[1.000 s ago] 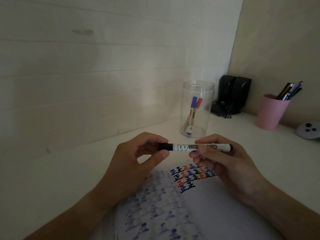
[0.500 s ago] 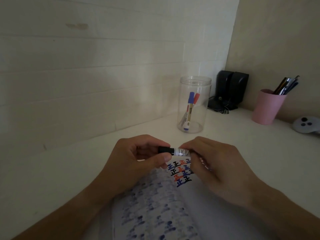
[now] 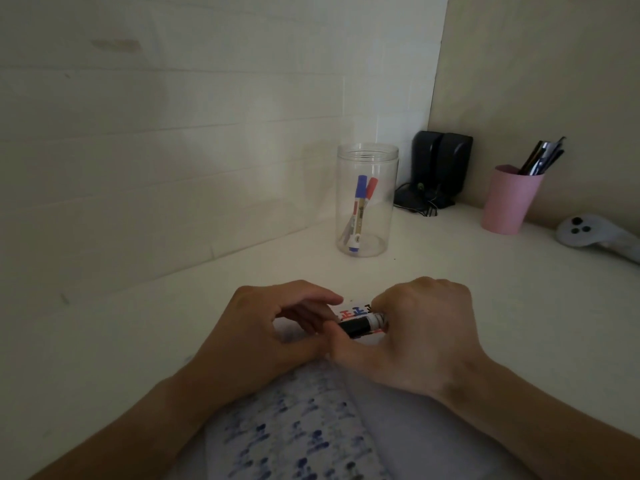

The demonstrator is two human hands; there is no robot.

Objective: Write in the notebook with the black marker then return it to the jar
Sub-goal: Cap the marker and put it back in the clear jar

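Black marker (image 3: 360,326) lies crosswise over notebook (image 3: 311,427); left hand (image 3: 277,327) pinches cap end, right hand (image 3: 426,330) grips barrel.

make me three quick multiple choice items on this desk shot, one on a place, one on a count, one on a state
1. Where does the clear jar stand?
A. left of the black speakers
B. right of the pink cup
C. on the notebook

2. How many markers are in the jar?
A. none
B. two
C. four

3. How is the black marker held?
A. lying loose on the desk
B. standing in the jar
C. between the left hand and the right hand

Answers:
1. A, the speakers sit to its right by the corner.
2. B, one blue-capped and one red-capped marker show through the wall.
3. C, the left fingers grip the black cap end and the right hand covers the barrel.
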